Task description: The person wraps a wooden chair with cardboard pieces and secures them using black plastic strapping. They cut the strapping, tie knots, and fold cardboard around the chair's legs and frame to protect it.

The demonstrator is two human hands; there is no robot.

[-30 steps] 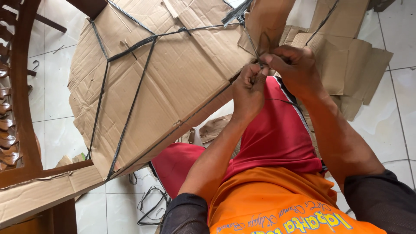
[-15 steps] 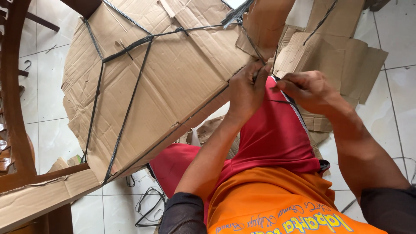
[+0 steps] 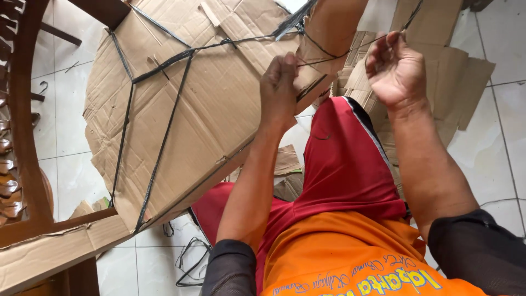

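A big bundle of flattened brown cardboard (image 3: 208,109) leans across my lap, tied with black plastic string (image 3: 164,131). My left hand (image 3: 280,87) is closed at the bundle's right edge, pinching the string where it crosses the corner. My right hand (image 3: 395,68) is raised to the right, its fingers closed on the free end of the string, which runs taut back to the left hand. I sit in red shorts and an orange shirt.
More flattened cardboard pieces (image 3: 449,66) lie on the white tiled floor behind my right hand. A dark wooden chair frame (image 3: 22,137) stands at the left, with a cardboard strip (image 3: 49,252) under it. Loose black string (image 3: 192,263) lies on the floor near my knee.
My right hand has pulled away from the left, up and to the right, drawing the string taut. The left hand has stayed at the bundle's corner.
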